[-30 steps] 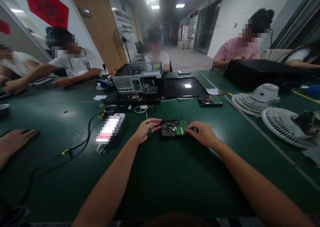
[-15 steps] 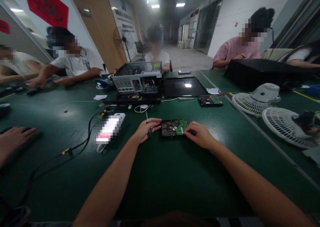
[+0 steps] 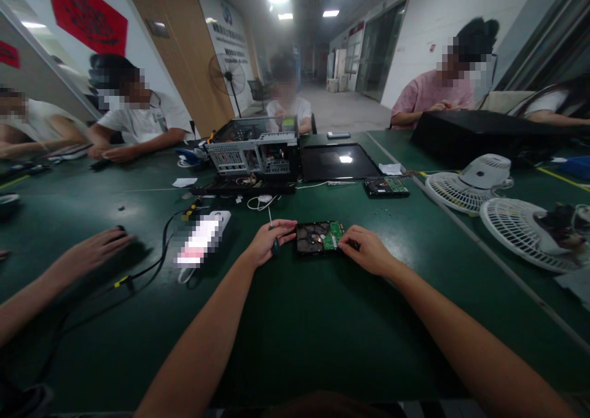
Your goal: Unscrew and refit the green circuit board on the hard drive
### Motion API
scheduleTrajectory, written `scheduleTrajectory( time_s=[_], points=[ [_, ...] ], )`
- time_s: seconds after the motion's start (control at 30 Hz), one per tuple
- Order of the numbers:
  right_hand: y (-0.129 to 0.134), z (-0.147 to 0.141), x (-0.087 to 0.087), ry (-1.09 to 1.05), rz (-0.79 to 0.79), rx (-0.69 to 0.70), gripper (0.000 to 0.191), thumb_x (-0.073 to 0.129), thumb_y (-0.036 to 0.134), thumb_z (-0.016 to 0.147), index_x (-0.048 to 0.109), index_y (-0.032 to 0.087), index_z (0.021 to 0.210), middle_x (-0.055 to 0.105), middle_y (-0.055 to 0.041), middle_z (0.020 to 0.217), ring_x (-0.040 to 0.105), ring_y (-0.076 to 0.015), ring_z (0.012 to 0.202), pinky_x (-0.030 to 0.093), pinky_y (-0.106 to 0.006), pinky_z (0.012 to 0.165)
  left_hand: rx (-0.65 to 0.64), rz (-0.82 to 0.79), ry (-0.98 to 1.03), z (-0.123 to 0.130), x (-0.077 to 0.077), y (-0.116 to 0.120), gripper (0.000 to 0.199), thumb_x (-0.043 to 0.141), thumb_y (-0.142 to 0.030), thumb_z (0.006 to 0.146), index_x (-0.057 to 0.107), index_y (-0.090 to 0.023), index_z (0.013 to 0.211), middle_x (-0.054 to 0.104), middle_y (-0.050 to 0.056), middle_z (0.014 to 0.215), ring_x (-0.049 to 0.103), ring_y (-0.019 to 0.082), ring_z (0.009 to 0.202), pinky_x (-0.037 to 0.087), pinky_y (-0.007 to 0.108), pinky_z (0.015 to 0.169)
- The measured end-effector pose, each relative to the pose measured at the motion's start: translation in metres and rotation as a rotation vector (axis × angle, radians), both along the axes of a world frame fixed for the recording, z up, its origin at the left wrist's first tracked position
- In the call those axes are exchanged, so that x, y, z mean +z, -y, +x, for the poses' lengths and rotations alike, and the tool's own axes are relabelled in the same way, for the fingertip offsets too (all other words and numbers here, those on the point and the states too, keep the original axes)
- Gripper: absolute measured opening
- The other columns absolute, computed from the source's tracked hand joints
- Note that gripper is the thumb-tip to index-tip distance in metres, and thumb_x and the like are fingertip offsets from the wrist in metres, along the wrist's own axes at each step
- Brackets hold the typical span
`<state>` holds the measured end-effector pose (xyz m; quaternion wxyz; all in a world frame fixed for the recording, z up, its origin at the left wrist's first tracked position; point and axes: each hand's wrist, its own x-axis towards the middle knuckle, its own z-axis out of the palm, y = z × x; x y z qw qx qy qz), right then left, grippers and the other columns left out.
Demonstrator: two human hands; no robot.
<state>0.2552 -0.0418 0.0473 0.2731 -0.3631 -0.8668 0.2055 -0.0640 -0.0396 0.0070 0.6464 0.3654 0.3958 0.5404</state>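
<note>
A hard drive (image 3: pixel 311 238) lies on the green table with its green circuit board on the right side. My left hand (image 3: pixel 267 243) is closed around a screwdriver (image 3: pixel 275 244) with a dark handle, its thin shaft pointing up and away. The fingertips of that hand reach the drive's left edge. At the opposite side, my right hand (image 3: pixel 365 250) has its thumb and fingers pinched on the drive's right edge, beside the circuit board. Whatever lies between those fingertips is partly hidden.
Behind the drive stand an opened computer case (image 3: pixel 253 153) and a dark flat panel (image 3: pixel 341 161). A second hard drive (image 3: pixel 386 187) lies farther right, near white fan parts (image 3: pixel 461 190). Left are a phone (image 3: pixel 200 243), a black cable (image 3: pixel 163 252) and another person's hand (image 3: pixel 99 249).
Another person's hand at the left has moved inward across the table, toward the black cable. My own hands and the hard drive stay almost where they were.
</note>
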Motion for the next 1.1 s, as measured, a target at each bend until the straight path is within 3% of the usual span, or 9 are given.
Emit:
scheduleTrajectory(
  time_s=[0.27,0.37,0.5,0.6,0.77,0.97,1.1],
  points=[
    [0.001,-0.002,0.001,-0.018,0.007,-0.022,0.016,0.061,0.032,0.094,0.072,0.022,0.087,0.066,-0.0046,0.091,0.062,-0.0166,0.081,0.048,-0.031,0.075,0.003,-0.009,-0.008,0.001,0.002,0.001,0.020,0.071,-0.007,0.085,0.074,-0.013,0.103,0.070,0.016,0.127,0.064,0.027,0.124,0.051,0.046,0.111],
    [-0.003,0.001,-0.001,-0.059,-0.020,-0.100,0.017,0.061,0.035,0.093,0.070,0.022,0.087,0.068,-0.0042,0.087,0.064,-0.0164,0.077,0.049,-0.030,0.070,-0.007,-0.003,-0.006,0.000,0.001,0.001,0.020,0.070,-0.009,0.085,0.073,-0.013,0.105,0.069,0.017,0.129,0.063,0.028,0.125,0.051,0.046,0.110],
    [-0.007,0.006,-0.005,-0.140,-0.307,-0.287,0.023,0.053,0.043,0.097,0.062,0.022,0.096,0.068,0.0004,0.073,0.064,-0.0133,0.053,0.048,-0.025,0.050,-0.022,0.022,0.003,-0.001,0.001,0.001,0.023,0.072,-0.012,0.085,0.074,-0.013,0.108,0.067,0.017,0.131,0.060,0.029,0.128,0.049,0.047,0.110],
    [-0.007,0.007,-0.008,-0.173,-0.577,-0.282,0.028,0.052,0.048,0.098,0.055,0.022,0.104,0.067,0.0016,0.065,0.063,-0.0145,0.045,0.043,-0.023,0.037,-0.037,0.030,0.011,-0.001,0.001,0.002,0.027,0.072,-0.011,0.082,0.073,-0.013,0.109,0.066,0.017,0.133,0.057,0.030,0.131,0.047,0.048,0.112],
    [-0.008,0.004,-0.012,-0.342,-0.734,-0.242,0.032,0.053,0.050,0.098,0.051,0.021,0.111,0.068,0.0000,0.064,0.069,-0.0175,0.051,0.051,-0.024,0.041,-0.037,0.030,-0.020,-0.002,0.002,0.002,0.032,0.068,-0.005,0.078,0.073,-0.014,0.108,0.067,0.016,0.132,0.058,0.030,0.131,0.047,0.047,0.111],
    [-0.011,0.004,-0.011,-0.488,-0.806,-0.337,0.030,0.059,0.047,0.097,0.053,0.021,0.110,0.070,-0.0026,0.070,0.073,-0.0199,0.060,0.061,-0.030,0.052,0.004,0.030,-0.228,-0.006,0.006,0.002,0.034,0.068,-0.012,0.078,0.070,-0.014,0.112,0.073,0.015,0.108,0.070,0.026,0.100,0.058,0.040,0.086],
    [-0.011,0.005,-0.009,-0.516,-0.775,-0.267,0.033,0.064,0.047,0.093,0.056,0.021,0.112,0.073,-0.0064,0.086,0.074,-0.0190,0.071,0.063,-0.032,0.064,-0.008,0.044,-0.313,-0.006,0.005,0.003,0.039,0.064,-0.019,0.078,0.067,-0.014,0.117,0.074,0.012,0.093,0.069,0.021,0.072,0.053,0.031,0.061]
  ],
)
